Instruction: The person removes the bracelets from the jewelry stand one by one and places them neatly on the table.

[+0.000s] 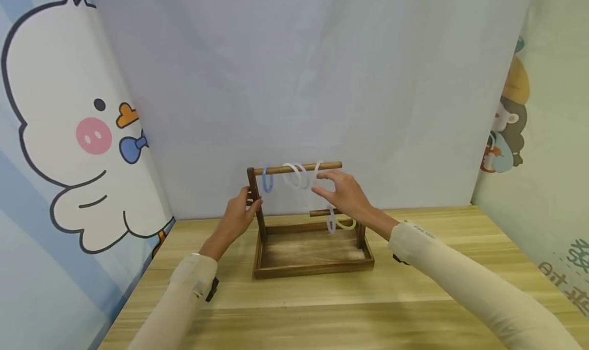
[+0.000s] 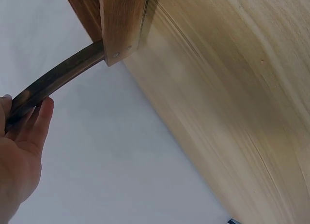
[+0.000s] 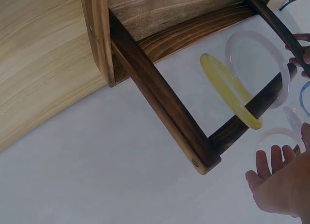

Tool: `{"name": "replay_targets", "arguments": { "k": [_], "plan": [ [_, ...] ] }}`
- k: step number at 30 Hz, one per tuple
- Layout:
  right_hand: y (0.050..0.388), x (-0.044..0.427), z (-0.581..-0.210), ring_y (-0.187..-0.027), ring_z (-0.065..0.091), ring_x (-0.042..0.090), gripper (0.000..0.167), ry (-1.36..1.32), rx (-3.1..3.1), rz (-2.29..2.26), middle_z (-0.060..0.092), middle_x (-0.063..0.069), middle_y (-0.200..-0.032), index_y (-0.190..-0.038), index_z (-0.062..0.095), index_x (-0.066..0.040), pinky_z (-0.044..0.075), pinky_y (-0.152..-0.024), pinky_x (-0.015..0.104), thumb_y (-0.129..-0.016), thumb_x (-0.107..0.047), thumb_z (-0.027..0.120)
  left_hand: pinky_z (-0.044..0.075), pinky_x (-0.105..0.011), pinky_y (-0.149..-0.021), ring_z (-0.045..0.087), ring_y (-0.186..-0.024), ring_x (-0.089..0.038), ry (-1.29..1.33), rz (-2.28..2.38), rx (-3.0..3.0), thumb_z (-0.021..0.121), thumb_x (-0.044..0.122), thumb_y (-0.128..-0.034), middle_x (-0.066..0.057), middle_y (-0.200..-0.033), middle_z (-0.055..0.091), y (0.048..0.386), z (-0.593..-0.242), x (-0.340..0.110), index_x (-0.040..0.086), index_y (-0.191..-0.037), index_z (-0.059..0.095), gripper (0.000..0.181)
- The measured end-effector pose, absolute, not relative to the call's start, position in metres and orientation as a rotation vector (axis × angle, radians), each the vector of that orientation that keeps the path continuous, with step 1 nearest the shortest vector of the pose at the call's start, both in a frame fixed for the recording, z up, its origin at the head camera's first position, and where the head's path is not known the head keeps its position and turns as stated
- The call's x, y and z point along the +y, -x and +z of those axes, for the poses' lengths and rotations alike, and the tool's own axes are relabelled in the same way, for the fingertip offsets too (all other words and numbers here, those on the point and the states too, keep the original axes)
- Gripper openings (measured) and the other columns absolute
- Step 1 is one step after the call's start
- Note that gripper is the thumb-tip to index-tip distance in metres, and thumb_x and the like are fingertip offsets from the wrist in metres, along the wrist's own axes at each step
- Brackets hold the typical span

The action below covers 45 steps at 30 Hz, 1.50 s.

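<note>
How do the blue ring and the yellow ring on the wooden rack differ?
Height: the blue ring hangs on the upper bar, the yellow ring on the lower bar.
Place: the blue ring is close to the left post; the yellow ring is nearer the right post.
Shared: both are looped round a bar.

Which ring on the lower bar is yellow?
The yellow ring hangs nearer the short post; the lilac ring, nearer the free end of the lower bar.
</note>
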State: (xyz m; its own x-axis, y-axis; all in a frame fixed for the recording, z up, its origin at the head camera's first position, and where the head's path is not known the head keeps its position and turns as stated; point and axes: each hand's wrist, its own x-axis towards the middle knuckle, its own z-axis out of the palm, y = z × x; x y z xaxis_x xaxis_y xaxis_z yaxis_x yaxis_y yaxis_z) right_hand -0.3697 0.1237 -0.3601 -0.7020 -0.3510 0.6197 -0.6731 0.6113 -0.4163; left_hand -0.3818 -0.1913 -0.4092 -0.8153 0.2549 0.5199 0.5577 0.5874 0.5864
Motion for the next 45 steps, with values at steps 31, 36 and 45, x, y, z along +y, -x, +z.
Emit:
{"name": "replay_targets", "arguments": {
  "k": [31, 36, 45],
  "plan": [
    [0.364, 0.117, -0.36, -0.102, 0.074, 0.03, 0.015, -0.783, -2.314, 0.935, 0.078, 0.013, -0.107, -0.106, 0.074, -0.004, 0.062, -0.094, 0.047, -0.101, -0.018, 0.072, 0.066, -0.05, -0.084, 0.074, -0.101, -0.044, 0.771, -1.05, -2.352, 0.066, 0.006, -0.1025, -0.03, -0.116, 0.071, 0.383, -0.39, -0.205, -0.008, -0.152, 0.035, 0.06],
    [0.362, 0.121, -0.358, -0.102, 0.075, 0.031, 0.021, -0.789, -2.309, 0.974, 0.077, 0.015, -0.108, -0.115, 0.074, 0.0, 0.063, -0.093, 0.047, -0.102, -0.017, 0.07, 0.066, -0.05, -0.082, 0.074, -0.1, -0.045, 0.789, -1.059, -2.336, 0.068, 0.003, -0.1011, -0.031, -0.118, 0.07, 0.38, -0.38, -0.206, -0.002, -0.16, 0.026, 0.072],
    [0.36, 0.132, -0.354, -0.091, 0.077, 0.025, 0.025, -0.765, -2.317, 1.035, 0.078, 0.014, -0.105, -0.122, 0.072, 0.002, 0.066, -0.082, 0.042, -0.105, -0.015, 0.066, 0.067, -0.045, -0.081, 0.074, -0.102, -0.043, 0.808, -1.09, -2.343, 0.068, -0.001, -0.0994, -0.032, -0.125, 0.067, 0.377, -0.373, -0.207, 0.017, -0.165, 0.025, 0.08]
  ]
}}
